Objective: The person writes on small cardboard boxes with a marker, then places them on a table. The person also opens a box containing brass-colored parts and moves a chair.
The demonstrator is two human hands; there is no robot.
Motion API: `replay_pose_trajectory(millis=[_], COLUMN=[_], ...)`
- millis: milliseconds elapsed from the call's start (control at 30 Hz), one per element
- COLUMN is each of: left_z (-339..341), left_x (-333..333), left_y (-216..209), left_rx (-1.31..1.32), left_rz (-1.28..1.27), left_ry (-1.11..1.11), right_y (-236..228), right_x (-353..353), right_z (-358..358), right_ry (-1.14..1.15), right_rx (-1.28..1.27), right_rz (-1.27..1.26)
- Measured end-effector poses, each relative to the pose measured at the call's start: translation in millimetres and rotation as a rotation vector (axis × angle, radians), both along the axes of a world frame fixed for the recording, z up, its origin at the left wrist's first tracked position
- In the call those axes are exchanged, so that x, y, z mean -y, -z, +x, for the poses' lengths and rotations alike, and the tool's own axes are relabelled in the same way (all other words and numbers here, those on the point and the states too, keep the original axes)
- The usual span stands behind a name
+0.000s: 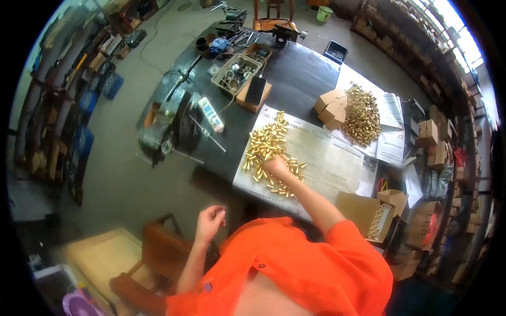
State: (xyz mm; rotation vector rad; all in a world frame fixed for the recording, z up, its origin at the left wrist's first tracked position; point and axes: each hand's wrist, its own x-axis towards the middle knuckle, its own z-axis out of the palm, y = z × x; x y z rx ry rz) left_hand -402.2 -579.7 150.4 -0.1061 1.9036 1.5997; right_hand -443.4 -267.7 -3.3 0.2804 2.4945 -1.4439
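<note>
My right hand [276, 167] reaches down into a pile of small gold-coloured metal fittings [268, 142] spread over newspaper on the table. Its fingers are bent together among the pieces; what they pinch, if anything, is hidden. Off the table's near edge, my left hand [210, 223] is raised in front of my body, its fingers curled towards the thumb. Anything in that grip is too small to make out. Farther right on the newspaper lies a second, denser heap of brass-coloured parts [361, 116], with a small cardboard box [332, 108] tilted beside it.
An open carton [390, 221] with rows of fittings stands at the table's right. On the dark table [300, 66] are a grey bin [217, 79] of metal parts, a phone [256, 90], a power strip [211, 115] and a screwdriver-like tool [208, 134]. A wooden chair [166, 245] is behind left.
</note>
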Motion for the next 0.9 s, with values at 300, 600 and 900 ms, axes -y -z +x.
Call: replay_pose_trajectory(millis=[300, 600, 900], left_z=[-21.7, -36.4, -70.7], left_x=[-14.4, -23.7, -46.6], left_y=[-3.2, 21.5, 22.0], left_rx=[0.047, 0.114, 0.077], left_rz=[-0.138, -0.18, -0.044], left_ry=[-0.106, -0.024, 0.184], right_y=[84.7, 69.4, 21.2], right_x=[8.1, 1.1, 12.2], right_z=[-168.2, -191.9, -61.0], right_ry=[-0.153, 0.123, 0.277], right_rx=[-0.087, 0.204, 0.183], right_rz=[0.358, 0.407, -0.087])
